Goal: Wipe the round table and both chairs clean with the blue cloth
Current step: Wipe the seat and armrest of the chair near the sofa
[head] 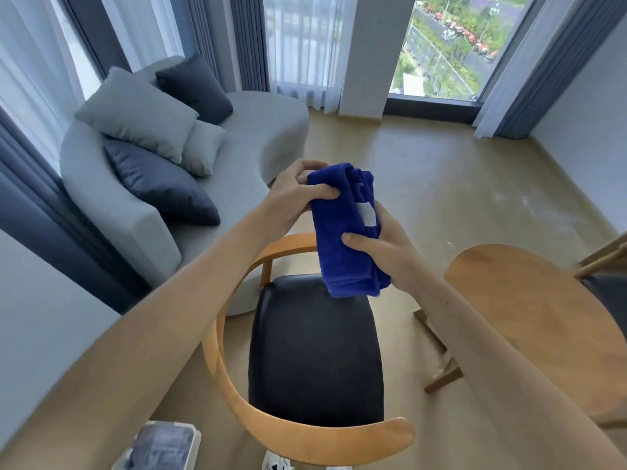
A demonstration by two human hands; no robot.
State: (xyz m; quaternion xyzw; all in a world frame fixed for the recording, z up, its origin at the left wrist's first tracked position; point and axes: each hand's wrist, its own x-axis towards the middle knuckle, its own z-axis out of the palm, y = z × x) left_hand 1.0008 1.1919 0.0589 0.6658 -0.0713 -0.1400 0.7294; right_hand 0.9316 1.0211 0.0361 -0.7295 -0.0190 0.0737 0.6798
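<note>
The folded blue cloth (346,228) hangs in the air above the black-seated chair (315,354), gripped at its top by the left hand (295,198) and pinched mid-length by the right hand (386,245), fingers (356,239) curled. The round wooden surface (529,320) lies to the right.

grey curved sofa (258,130), grey and dark cushions (135,113), curtains (298,45), window (448,45)

You have the blue cloth (346,232) folded into a thick bundle, hanging upright in the air above the near chair, a white label showing on its right side. The near chair (315,351) stands below you with a black padded seat and a curved light-wood backrest. The round wooden counter (529,320) sits to its right. The second chair (607,266) shows only partly beyond it.
</note>
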